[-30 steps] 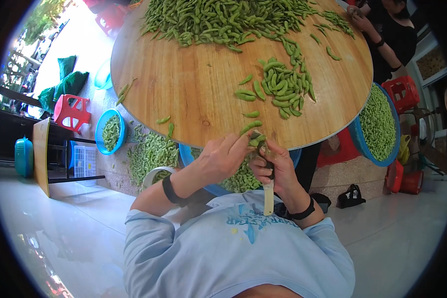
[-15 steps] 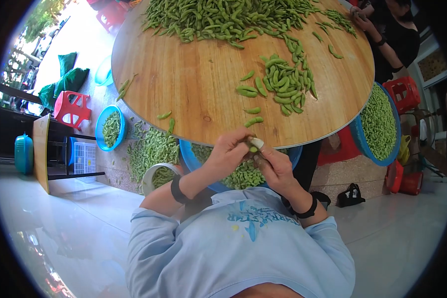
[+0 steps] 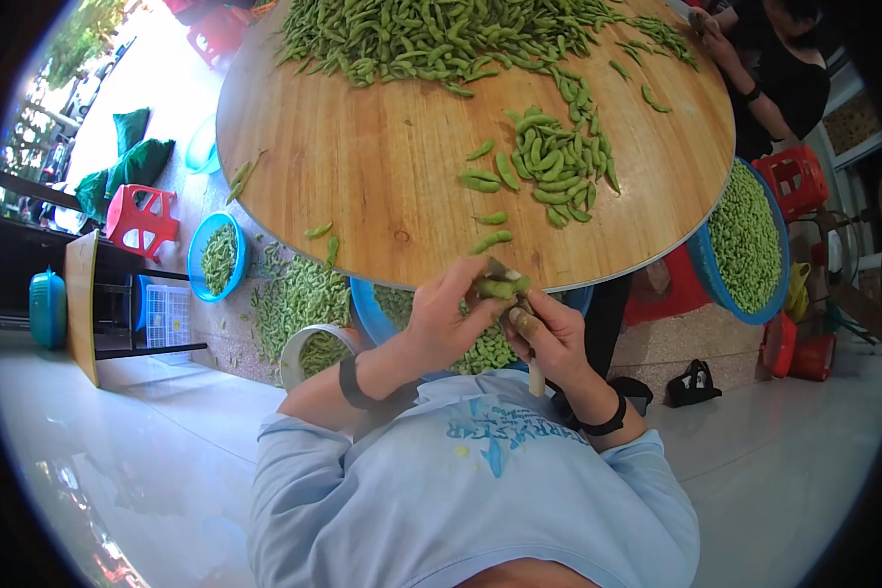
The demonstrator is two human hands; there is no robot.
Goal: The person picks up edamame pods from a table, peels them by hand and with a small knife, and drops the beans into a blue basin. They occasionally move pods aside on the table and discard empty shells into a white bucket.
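So left hand (image 3: 451,314) pinches a green pod (image 3: 500,288); right hand (image 3: 549,338) is closed around a knife (image 3: 533,367).

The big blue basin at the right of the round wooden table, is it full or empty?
Full: the big blue basin is heaped with green pods.

Round wooden table (image 3: 382,167): big pod heap (image 3: 441,34), smaller pile (image 3: 559,162), scattered pods.

Bright daylight, fisheye-warped dark edges
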